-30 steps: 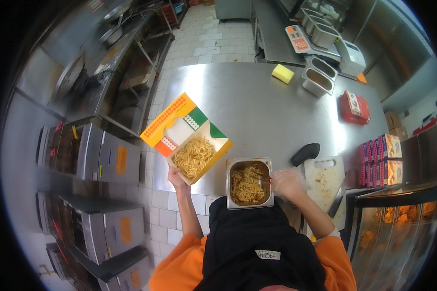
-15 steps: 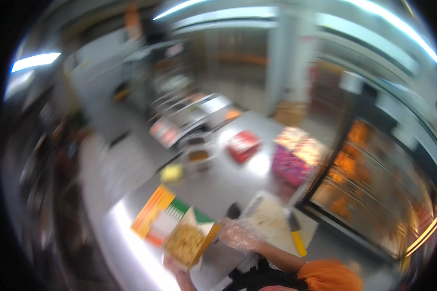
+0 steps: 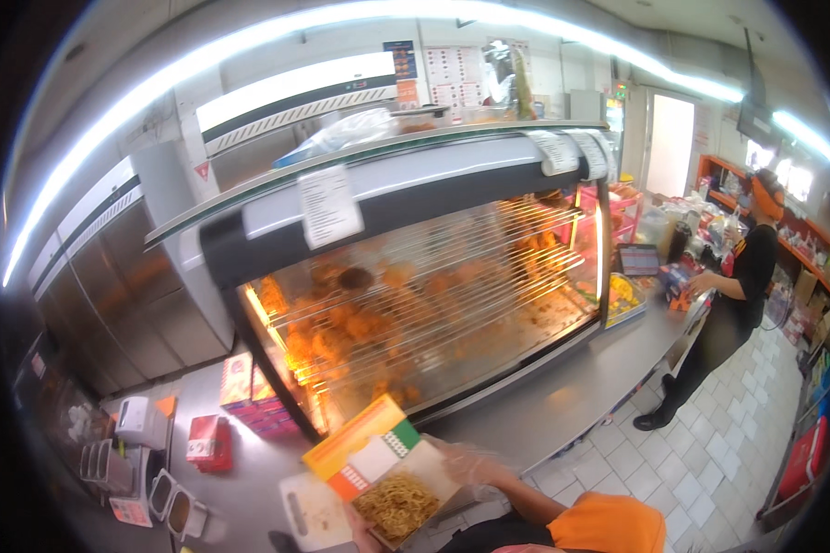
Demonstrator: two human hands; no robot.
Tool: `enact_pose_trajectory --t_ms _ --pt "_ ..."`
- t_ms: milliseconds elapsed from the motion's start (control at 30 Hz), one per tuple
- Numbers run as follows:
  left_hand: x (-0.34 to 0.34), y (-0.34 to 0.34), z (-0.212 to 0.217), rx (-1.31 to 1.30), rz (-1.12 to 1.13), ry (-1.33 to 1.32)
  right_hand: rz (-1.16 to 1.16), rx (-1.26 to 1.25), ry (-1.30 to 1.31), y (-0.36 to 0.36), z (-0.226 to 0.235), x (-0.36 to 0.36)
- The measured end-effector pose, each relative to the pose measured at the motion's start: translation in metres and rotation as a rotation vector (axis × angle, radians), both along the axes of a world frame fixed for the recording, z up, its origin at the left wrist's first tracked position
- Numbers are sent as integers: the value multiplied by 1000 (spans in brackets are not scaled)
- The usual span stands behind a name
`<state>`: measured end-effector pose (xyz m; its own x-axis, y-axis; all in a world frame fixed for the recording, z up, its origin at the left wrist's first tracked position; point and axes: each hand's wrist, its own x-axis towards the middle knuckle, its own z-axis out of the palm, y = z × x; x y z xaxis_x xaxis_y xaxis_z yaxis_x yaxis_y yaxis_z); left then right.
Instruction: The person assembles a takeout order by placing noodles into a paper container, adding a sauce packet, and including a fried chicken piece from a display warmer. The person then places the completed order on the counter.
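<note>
An open cardboard takeaway box, yellow, white, green and orange on its lid, is tilted in front of me, full of noodles. My left hand is closed round its lower left side, mostly hidden under the box. At the box's right side is my right hand in a clear plastic glove, its fingers closed at the raised wall and partly blurred. Under and beside the box lies a white cutting board on the steel counter.
A lit glass display cabinet with fried food stands just beyond the box. Left of it are stacked pink cartons, a red box and sauce containers. A person in black stands at the counter's far right, hands on a small carton.
My view has swung to the right, from the prep counter to the display cabinet. The noodle box has come along, still between my hands.
</note>
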<state>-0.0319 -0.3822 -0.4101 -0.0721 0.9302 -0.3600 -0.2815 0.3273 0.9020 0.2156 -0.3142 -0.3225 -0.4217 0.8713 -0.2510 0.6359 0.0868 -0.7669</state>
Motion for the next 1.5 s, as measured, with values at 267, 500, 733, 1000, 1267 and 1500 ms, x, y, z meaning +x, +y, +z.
enact_pose_trajectory --t_ms 267,500,733,1000,1267,1500 --pt "205 92 34 266 -114 54 -555 175 -169 -12 -109 318" --pt "349 183 161 668 -365 -49 -978 210 -300 -20 -166 489" --pt "466 254 254 1033 -549 -70 -1265 529 -300 -3 -248 530" --pt "590 298 314 1461 117 474 -1201 155 -412 8 -237 583" --pt "663 345 362 1249 511 667 -1030 52 -284 30 -210 674" --pt "677 272 311 1208 567 631 -766 -58 -307 41 -123 748"
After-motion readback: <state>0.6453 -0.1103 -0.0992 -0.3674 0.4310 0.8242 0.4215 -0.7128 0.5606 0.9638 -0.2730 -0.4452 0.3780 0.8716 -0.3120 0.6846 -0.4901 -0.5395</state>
